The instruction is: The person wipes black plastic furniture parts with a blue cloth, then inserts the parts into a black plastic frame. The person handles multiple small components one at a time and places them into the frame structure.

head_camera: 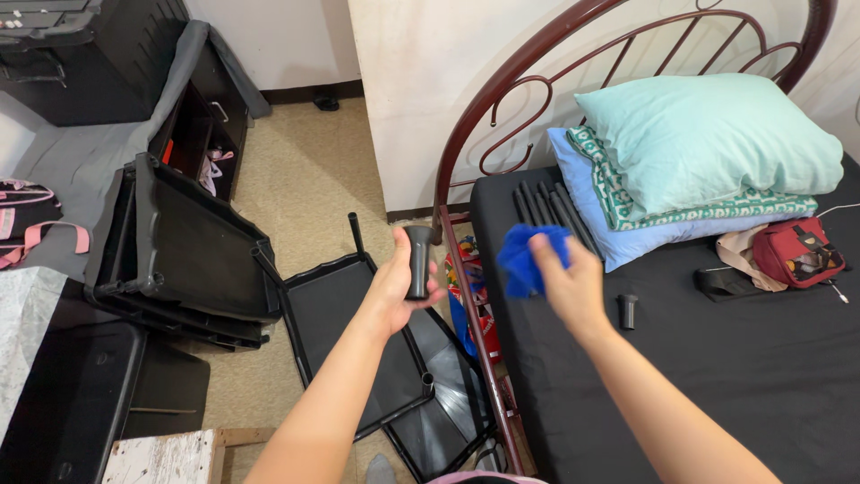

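— Looking at the left hand point(394, 285): what is it gripping?

— A short black tube point(417, 261), held upright above the floor, just off the edge of the bed point(717, 376). Fingers wrap its lower half from behind, and the thumb lies across the front. It is matt, dark and round in section, and its top end flares out a little, like a socket or connector piece.

— And the right hand point(566, 280)?

— Clenched around a bright blue cloth point(528, 258), bunched into a soft wad that bulges out toward the tube. Cloth and tube are near each other but not touching.

— Anything like that tube elsewhere?

— Yes. A second small black tube point(628, 311) stands upright on the black sheet, just right of the right wrist. Farther up the bed, a bundle of long black rods point(546, 208) lies beside the pillows point(708, 148).

— What sits below the hands?

— Black plastic trays point(358, 332) with raised rims lie on the beige floor, one with a post standing at its corner. More trays point(188, 246) lean stacked to the left.

— Anything else on the bed?

— A red pouch point(797, 251) near the pillows, with the maroon metal headboard point(537, 81) curving behind.
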